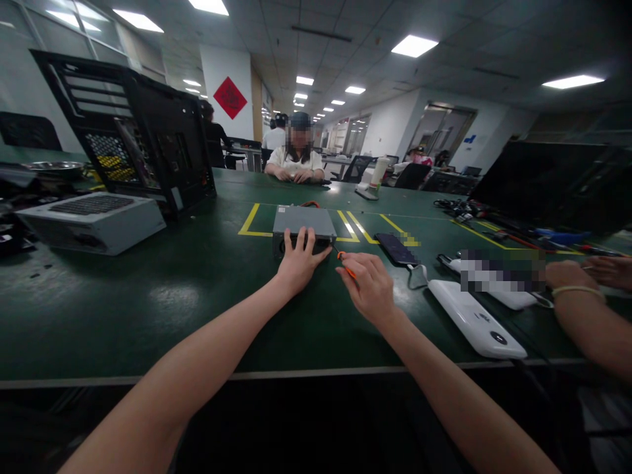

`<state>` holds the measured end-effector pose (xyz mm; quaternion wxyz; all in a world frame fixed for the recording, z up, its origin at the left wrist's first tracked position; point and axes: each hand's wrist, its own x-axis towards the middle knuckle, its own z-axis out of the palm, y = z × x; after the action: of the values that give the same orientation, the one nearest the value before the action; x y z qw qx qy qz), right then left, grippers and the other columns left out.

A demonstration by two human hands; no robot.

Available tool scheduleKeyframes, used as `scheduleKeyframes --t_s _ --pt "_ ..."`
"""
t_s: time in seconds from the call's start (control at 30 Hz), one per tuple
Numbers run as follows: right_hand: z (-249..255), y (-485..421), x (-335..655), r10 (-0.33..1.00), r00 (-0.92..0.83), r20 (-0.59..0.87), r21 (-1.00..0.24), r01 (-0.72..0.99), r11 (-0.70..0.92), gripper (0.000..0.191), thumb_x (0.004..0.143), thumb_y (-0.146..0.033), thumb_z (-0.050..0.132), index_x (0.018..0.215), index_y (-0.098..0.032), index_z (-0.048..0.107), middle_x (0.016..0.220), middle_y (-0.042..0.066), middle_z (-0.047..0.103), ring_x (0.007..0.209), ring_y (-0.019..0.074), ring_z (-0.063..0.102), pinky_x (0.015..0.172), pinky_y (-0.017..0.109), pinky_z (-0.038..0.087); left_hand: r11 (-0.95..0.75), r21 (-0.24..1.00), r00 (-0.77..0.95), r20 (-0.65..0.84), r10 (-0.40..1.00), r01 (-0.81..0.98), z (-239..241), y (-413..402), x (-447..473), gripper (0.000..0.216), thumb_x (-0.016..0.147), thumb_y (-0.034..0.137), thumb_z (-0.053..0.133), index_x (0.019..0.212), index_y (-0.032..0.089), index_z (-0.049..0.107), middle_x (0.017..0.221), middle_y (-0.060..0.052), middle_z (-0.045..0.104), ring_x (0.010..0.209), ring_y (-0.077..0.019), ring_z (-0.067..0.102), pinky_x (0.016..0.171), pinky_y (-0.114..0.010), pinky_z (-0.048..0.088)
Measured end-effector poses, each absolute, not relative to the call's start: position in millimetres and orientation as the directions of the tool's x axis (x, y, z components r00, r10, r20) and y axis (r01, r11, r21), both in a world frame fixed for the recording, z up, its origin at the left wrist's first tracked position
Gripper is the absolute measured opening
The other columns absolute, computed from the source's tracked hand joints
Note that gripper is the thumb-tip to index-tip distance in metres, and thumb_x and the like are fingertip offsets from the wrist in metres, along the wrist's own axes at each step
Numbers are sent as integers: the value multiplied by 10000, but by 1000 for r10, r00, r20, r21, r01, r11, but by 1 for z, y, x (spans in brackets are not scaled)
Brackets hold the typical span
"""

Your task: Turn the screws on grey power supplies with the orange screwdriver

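A grey metal computer power supply unit (307, 218) sits on the green table in front of me. My left hand (297, 262) braces it, with fingers spread over the top front edge and the thumb reaching the right front corner. In my right hand (369, 284) is a small screwdriver (341, 255) with an orange and black handle, pinched between thumb and fingers. Its thin shaft points at the right front corner of the unit, close to my left thumb. Whether the tip sits in a screw is too small to tell. Reddish wires (311, 204) show behind the unit.
An open black computer case (172, 145) and another power supply (99, 224) stand left. To the right lie a phone (396, 249), a white power bank (476, 319) and cables. A co-worker's hands (573, 280) are at far right; another person (295, 161) sits opposite.
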<state>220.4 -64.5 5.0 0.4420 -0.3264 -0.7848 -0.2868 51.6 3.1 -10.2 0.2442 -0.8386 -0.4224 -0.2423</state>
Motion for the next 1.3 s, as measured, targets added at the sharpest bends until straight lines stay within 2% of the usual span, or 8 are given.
scheduleKeyframes --t_s 0.13,0.23,0.33,0.47,0.63,0.83,0.97,1.3 --pt "5 -66 219 277 -384 881 122 750 649 291 816 -144 511 1091 -212 442 1061 104 595 985 223 560 804 391 497 -524 -193 518 616 593 829 -10 2 52 480 876 183 446 1317 374 424 1435 -119 289 1335 -348 213 1027 -657 107" --pt "6 -68 220 302 -363 881 134 805 578 143 812 -194 546 938 -215 482 953 89 597 883 223 559 736 375 490 -521 -188 513 617 597 832 -10 2 52 472 878 187 443 1312 371 434 1434 -119 289 1337 -348 208 1028 -655 105" --pt "7 -68 222 274 -365 890 155 806 571 181 814 -177 557 963 -210 461 893 76 595 798 197 554 690 340 494 -524 -197 521 614 592 828 -11 3 52 468 877 186 441 1309 367 440 1432 -125 290 1335 -352 211 1026 -656 107" --pt "6 -66 224 222 -355 908 154 777 610 306 795 -92 526 1062 -205 429 1008 101 576 928 208 562 775 361 510 -519 -208 523 614 591 829 -11 3 52 486 868 181 452 1317 366 431 1428 -132 295 1326 -362 226 1022 -659 113" --pt "6 -66 222 263 -370 891 161 800 578 187 812 -141 542 978 -216 499 970 88 605 914 212 573 777 366 508 -518 -198 516 618 593 832 -10 2 52 475 875 185 439 1313 370 433 1431 -126 296 1327 -351 229 1027 -654 110" --pt "7 -67 220 252 -350 902 119 763 635 339 820 -93 483 1135 -211 444 1111 122 556 1035 221 550 811 385 516 -511 -202 516 606 605 836 -10 2 52 504 867 194 467 1330 384 402 1436 -121 286 1332 -352 215 1028 -653 106" --pt "6 -68 221 278 -369 887 135 783 608 242 819 -130 520 1042 -224 500 1029 95 601 982 229 561 810 404 507 -508 -201 513 610 604 837 -10 2 53 474 883 198 438 1318 387 419 1436 -118 287 1333 -348 218 1028 -652 106" --pt "5 -67 221 290 -383 877 111 750 652 289 820 -112 507 1080 -230 461 1066 96 586 1015 223 560 823 405 510 -508 -207 517 605 605 836 -10 1 53 491 873 185 448 1321 384 414 1439 -119 285 1335 -348 212 1028 -652 107"
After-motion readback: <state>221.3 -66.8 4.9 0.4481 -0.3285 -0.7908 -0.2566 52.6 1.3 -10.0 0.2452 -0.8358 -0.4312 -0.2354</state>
